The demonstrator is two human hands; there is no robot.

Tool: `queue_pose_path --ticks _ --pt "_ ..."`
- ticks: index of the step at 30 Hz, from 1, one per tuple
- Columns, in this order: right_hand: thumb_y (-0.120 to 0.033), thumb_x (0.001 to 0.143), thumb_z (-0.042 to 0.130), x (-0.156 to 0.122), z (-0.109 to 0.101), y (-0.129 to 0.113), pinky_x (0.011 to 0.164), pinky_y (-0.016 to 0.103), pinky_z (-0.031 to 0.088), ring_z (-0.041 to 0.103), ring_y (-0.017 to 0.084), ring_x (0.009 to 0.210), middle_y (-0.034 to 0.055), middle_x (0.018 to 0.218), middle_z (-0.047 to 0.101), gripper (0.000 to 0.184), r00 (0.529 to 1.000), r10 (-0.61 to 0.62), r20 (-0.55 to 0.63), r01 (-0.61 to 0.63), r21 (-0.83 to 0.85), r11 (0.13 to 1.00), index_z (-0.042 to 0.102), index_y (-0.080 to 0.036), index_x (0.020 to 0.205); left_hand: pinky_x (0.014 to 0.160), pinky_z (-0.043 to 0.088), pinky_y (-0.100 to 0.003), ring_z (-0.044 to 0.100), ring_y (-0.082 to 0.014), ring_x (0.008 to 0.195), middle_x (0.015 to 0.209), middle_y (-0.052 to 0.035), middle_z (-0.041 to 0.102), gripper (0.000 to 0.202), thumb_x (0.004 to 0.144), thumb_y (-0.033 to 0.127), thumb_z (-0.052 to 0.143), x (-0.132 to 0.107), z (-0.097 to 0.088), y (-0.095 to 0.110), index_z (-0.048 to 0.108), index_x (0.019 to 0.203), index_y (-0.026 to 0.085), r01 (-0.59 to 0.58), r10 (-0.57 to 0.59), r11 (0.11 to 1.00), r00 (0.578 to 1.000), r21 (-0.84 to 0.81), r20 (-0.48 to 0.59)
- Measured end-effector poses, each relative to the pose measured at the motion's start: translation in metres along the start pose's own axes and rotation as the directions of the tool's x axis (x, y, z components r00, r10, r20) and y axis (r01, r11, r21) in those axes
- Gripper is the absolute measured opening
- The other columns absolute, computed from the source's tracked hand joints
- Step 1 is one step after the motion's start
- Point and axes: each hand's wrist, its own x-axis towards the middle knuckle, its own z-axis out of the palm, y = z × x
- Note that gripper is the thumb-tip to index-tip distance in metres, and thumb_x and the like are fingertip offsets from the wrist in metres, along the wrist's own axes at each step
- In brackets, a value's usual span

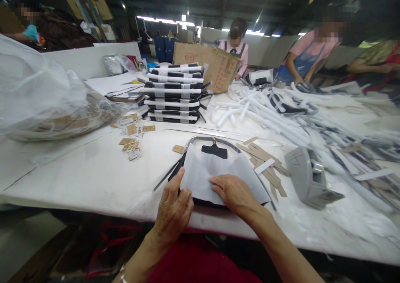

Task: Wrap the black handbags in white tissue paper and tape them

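Note:
A black handbag [200, 202] lies near the table's front edge, mostly covered by a sheet of white tissue paper [203, 170]. Its wrapped handle [229, 141] arches away from me, and a black tab [214, 151] with a gold-coloured fitting shows at the top. My left hand [175, 204] is at the bag's lower left corner, index finger stretched along the side and thumb apart from it. Flat on the paper, right of centre, rests my right hand [233, 191], its fingers extended together. Neither hand appears to grasp anything.
A grey tape dispenser [308, 175] stands at right, beside cardboard strips [268, 166]. Paper tags [133, 129] lie left. Behind are stacked wrapped black bags [173, 92], a carton [206, 64], white foam tubes [265, 112] and a plastic sack [40, 87]. Several people work beyond.

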Motion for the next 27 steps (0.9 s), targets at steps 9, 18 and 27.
queue_pose_path --ticks 9,18,27 --pt "-0.031 0.094 0.05 0.01 -0.026 0.0 0.091 0.029 0.049 0.069 0.023 0.104 0.006 0.111 0.075 0.032 0.982 0.014 0.186 -0.031 0.088 0.996 0.072 -0.026 0.117 0.107 0.045 -0.046 0.06 -0.0249 0.12 0.124 -0.0109 0.067 0.022 0.093 0.023 0.055 0.033 0.004 0.018 0.062 0.113 0.017 -0.225 0.253 0.966 0.919 -0.126 0.302" --pt "-0.029 0.084 0.062 -0.014 -0.041 0.012 0.106 0.041 0.042 0.062 0.027 0.117 0.0095 0.128 0.067 0.048 0.992 -0.049 0.114 0.03 0.157 0.987 0.063 -0.021 0.131 0.102 0.049 -0.042 0.065 -0.0222 0.112 0.122 -0.0079 0.068 0.025 0.095 0.03 0.058 0.019 0.03 0.007 0.059 0.117 0.019 -0.119 0.179 0.977 0.908 -0.177 0.378" --pt "-0.018 0.088 0.06 -0.017 -0.038 0.013 0.115 0.051 0.029 0.06 0.027 0.121 0.009 0.117 0.072 0.031 0.997 -0.064 0.048 0.067 -0.061 0.996 0.07 -0.022 0.117 0.1 0.05 -0.042 0.065 -0.0231 0.109 0.118 -0.008 0.069 0.028 0.092 0.029 0.063 0.019 0.03 0.009 0.057 0.118 0.019 -0.093 0.148 0.984 0.908 -0.155 0.392"
